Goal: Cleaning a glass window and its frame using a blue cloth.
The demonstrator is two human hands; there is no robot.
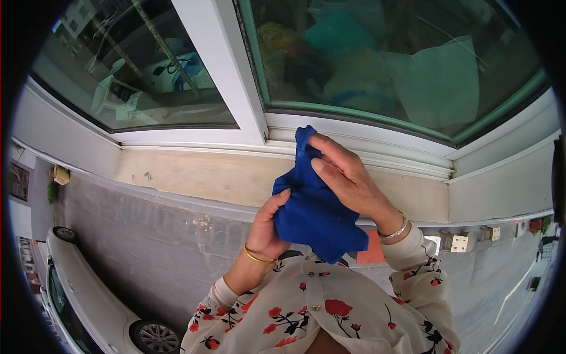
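Observation:
A blue cloth (316,208) hangs bunched between my two hands, above the window's outer sill (212,175). My left hand (270,221) grips its left side, with the thumb on top. At its upper end, my right hand (349,177) pinches the cloth between thumb and fingers, and a narrow fold stands up past the index fingertip. The cloth's lower corners dangle in front of my flowered shirt. Behind the cloth runs the white sliding track (380,157) of the window. Parts of the fingers of both hands are hidden by the cloth.
A white window frame (221,53) divides two glass panes ahead; bags and other items show behind the glass (424,84). A side wall (504,190) closes the sill on the right. A white car (84,292) stands on the paving (168,248) at the lower left.

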